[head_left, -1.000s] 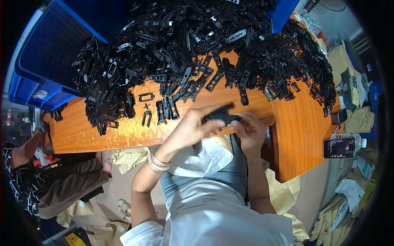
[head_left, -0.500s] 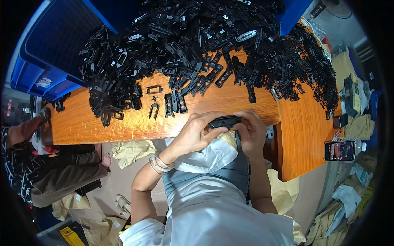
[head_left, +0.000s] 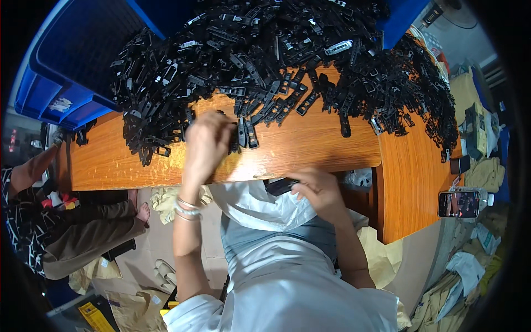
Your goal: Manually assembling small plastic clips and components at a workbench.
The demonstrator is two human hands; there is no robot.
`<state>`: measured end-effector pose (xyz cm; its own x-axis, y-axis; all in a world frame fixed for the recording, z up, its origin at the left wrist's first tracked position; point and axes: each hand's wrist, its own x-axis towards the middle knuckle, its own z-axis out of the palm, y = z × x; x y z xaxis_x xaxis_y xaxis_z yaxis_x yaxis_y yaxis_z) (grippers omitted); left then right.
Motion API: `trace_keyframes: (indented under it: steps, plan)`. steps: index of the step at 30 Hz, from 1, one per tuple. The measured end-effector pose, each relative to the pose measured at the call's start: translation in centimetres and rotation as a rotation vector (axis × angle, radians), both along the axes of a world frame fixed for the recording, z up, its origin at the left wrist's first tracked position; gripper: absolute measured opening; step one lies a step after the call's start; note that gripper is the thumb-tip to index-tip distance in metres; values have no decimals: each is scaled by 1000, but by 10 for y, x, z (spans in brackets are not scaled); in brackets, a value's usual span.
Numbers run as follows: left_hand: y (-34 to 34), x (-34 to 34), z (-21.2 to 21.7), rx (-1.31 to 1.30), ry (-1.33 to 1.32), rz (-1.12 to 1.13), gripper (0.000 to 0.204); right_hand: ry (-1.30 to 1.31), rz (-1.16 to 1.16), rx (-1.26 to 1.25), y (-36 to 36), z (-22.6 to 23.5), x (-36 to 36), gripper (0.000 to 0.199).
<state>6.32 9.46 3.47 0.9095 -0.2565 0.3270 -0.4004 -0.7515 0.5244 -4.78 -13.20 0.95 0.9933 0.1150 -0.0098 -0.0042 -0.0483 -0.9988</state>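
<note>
My left hand (head_left: 207, 145) is over the wooden table, at the small group of black plastic parts set apart from the big heap. Motion smears its fingers, and it covers some of those parts. Just to its right lie slim black clip-like pieces (head_left: 247, 133), side by side. Below the table's front edge, above my lap, my right hand (head_left: 321, 192) is closed on one end of a long black plastic piece (head_left: 279, 186). That piece sticks out to the left, and its exact kind cannot be made out.
A large heap of black plastic parts (head_left: 254, 61) covers the back of the wooden table (head_left: 310, 149). Blue crates (head_left: 72, 66) stand at the left. A phone (head_left: 458, 204) is propped at the right edge. Another person's arm (head_left: 36, 157) reaches in from the far left.
My left hand has let go of the black piece and moved forward and left to the loose parts. My right hand has lowered slightly toward my lap, still holding the piece.
</note>
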Motion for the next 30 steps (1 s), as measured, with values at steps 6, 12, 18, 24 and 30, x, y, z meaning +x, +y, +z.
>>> trace_keyframes:
  steps: [6,12,18,24,30]
  plan:
    - [45,30,-19,371,-38,28,17,-92,-22,12,-12,-7,4,15]
    - [32,21,2,61,-87,91,12,-505,-847,-724,-90,-9,42,9]
    - [-22,-11,13,-691,313,4,25,-435,-859,-1228,-112,-22,44,8]
    - [-77,-32,-9,-950,683,-230,45,-602,-920,-1014,-95,-24,29,9]
    - [-118,-43,-37,-1053,744,-257,45,-454,-510,-342,-25,-1,12,16]
